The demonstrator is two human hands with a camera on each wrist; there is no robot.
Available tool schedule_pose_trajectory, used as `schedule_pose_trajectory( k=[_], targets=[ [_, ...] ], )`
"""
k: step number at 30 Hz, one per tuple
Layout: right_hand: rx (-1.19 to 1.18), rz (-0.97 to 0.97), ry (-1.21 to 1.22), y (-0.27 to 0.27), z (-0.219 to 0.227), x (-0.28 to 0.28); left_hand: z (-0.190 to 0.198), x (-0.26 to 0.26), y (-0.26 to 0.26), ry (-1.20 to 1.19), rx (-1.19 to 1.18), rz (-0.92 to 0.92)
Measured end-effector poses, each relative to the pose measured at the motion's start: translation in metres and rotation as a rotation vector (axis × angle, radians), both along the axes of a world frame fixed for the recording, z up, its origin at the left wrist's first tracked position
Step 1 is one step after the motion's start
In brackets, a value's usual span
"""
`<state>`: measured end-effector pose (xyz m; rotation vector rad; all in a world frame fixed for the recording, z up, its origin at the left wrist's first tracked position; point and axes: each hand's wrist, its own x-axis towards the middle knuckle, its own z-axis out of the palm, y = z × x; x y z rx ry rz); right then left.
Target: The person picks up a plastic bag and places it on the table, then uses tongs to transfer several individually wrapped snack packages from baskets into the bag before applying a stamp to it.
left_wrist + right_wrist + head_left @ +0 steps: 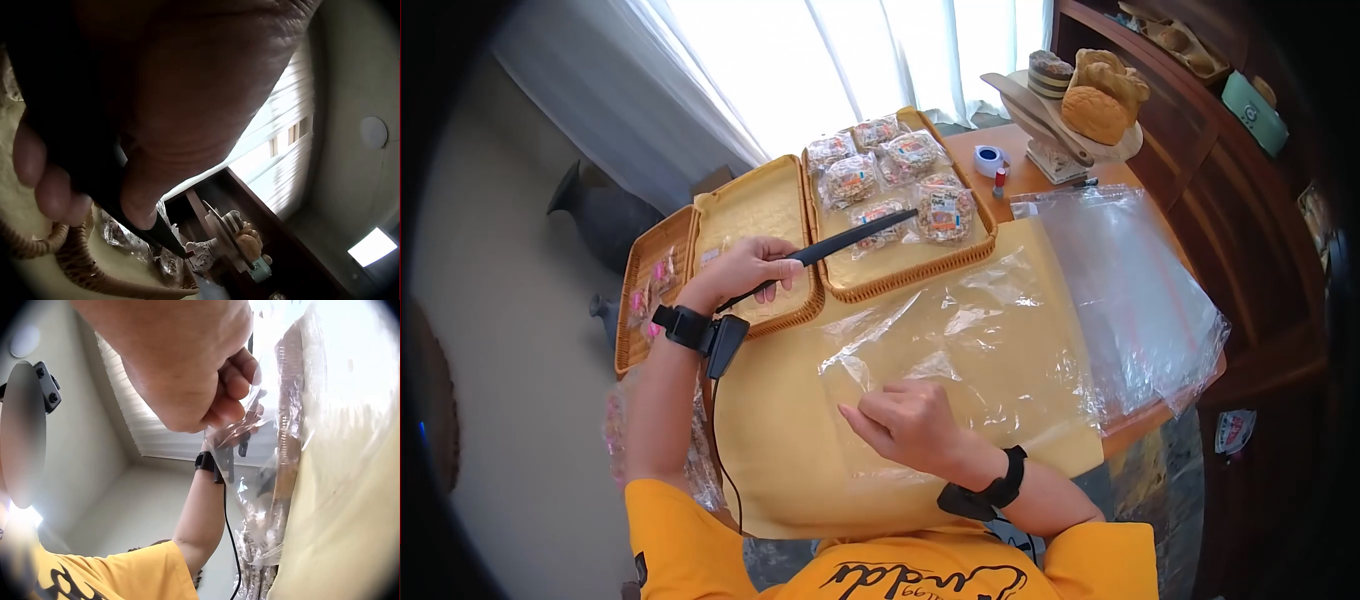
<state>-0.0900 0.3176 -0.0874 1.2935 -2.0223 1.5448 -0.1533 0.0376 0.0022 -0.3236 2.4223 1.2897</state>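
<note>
My left hand (750, 270) grips a long, narrow black tool (855, 236) with the thumb along it, above the wicker trays. Its far end reaches over the packed snacks; the left wrist view shows the tool (164, 236) tapering to a thin tip. Fingers curled, my right hand (915, 425) pinches the near part of a large clear plastic bag (990, 350) spread over the yellow cloth (780, 440). From the right wrist, the bag's film (247, 506) rises to the fingertips in a raised corner.
A wicker tray (910, 275) holds several wrapped snacks (945, 213); another tray (775, 325) is beside it, and a third (635, 355) has pink-marked packets. More clear bags (1140, 300) lie stacked at right. A tape roll (990, 160) and a scale with bread (1095, 115) stand behind.
</note>
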Motion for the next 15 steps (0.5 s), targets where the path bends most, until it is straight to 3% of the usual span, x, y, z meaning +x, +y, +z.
schedule_pose_trajectory(
  k=[8, 15],
  targets=[
    [0.009, 0.042, 0.018, 0.000, 0.003, 0.005, 0.005, 0.008, -0.001, 0.048, -0.097, 0.079],
    [0.014, 0.031, 0.035, -0.001, 0.004, 0.004, 0.001, -0.036, 0.060, 0.204, -0.194, -0.049]
  ],
)
